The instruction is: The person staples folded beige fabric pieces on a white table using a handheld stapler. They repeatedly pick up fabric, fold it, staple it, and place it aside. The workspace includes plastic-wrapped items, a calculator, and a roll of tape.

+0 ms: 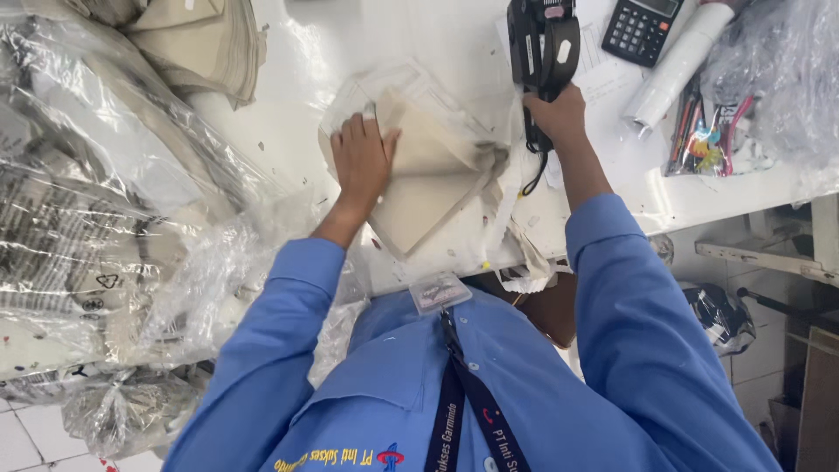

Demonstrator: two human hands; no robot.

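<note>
The white surface (288,131) carries a folded beige cloth (428,175) near its front edge. My left hand (360,157) lies flat on the cloth, fingers spread. My right hand (555,114) has its fingers wrapped around a black label gun (544,44), just beside the cloth.

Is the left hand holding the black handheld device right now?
No, the left hand lies flat on the folded beige cloth; the right hand grips the black handheld device.
</note>
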